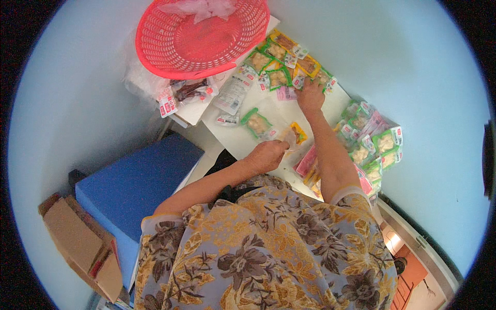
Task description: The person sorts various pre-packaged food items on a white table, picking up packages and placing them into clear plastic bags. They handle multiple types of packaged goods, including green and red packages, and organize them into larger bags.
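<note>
At the table's near side, my left hand [269, 155] pinches the edge of a clear plastic bag [291, 140]. A small yellow-edged food packet [298, 133] shows at that bag; whether it lies inside or behind cannot be made out. My right hand [311, 97] reaches to the far side, its fingers on a group of small sealed food packets. Green-edged packets [278, 78] with pale pieces and yellow-edged packets [309, 65] with brown pieces make up that group. Its fingertips are partly hidden among them. One green-edged packet [256, 123] lies apart, left of the bag.
A red plastic basket [201, 69] holding clear bags stands at the back left. Near it are a dark-food packet [190, 90] and silvery printed pouches [233, 93]. More packets [360, 155] are heaped right of my forearm. A blue box [139, 182] and cardboard box [73, 236] stand left.
</note>
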